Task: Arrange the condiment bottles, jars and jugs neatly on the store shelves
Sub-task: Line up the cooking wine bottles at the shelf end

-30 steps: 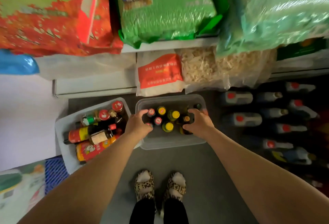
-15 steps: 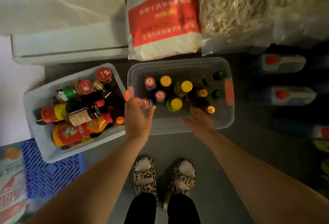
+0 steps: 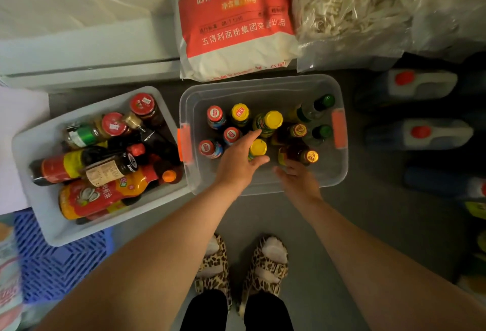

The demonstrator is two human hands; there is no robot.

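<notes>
Reaching into clear bin (image 3: 263,86) on the floor: left hand (image 3: 238,162), fingers curling round a yellow-capped bottle (image 3: 257,148) (standing upright among others); right hand (image 3: 297,177) loosely spread, holding nothing.

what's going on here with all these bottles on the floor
A person stands over two plastic bins of condiment bottles on the floor. Their left hand reaches into the clear bin, fingers around a yellow-capped bottle standing upright near its front. The right hand hovers open beside it, just short of a dark gold-capped bottle. The grey bin on the left holds a jumble of sauce bottles lying on their sides. Nothing has been lifted out yet.
</notes>
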